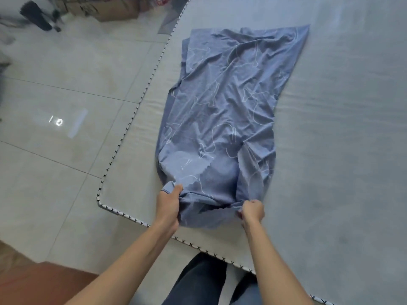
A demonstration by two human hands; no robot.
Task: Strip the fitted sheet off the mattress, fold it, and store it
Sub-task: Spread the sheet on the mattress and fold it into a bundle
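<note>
The blue fitted sheet point(222, 111) with thin white line patterns lies off the mattress cover, folded into a long wrinkled strip on the bare grey mattress point(341, 128). It runs from the near corner away from me. My left hand point(168, 205) grips the near left corner of the strip. My right hand point(252, 211) pinches the near right corner. Both hands hold the near end slightly bunched just inside the mattress edge.
The mattress edge has white piping with black cross stitches point(132, 119). To the left is a glossy tiled floor point(55, 95). Cardboard boxes point(103, 7) and a dark object point(37, 15) sit at the far left. My dark trouser legs point(198, 280) stand against the near mattress edge.
</note>
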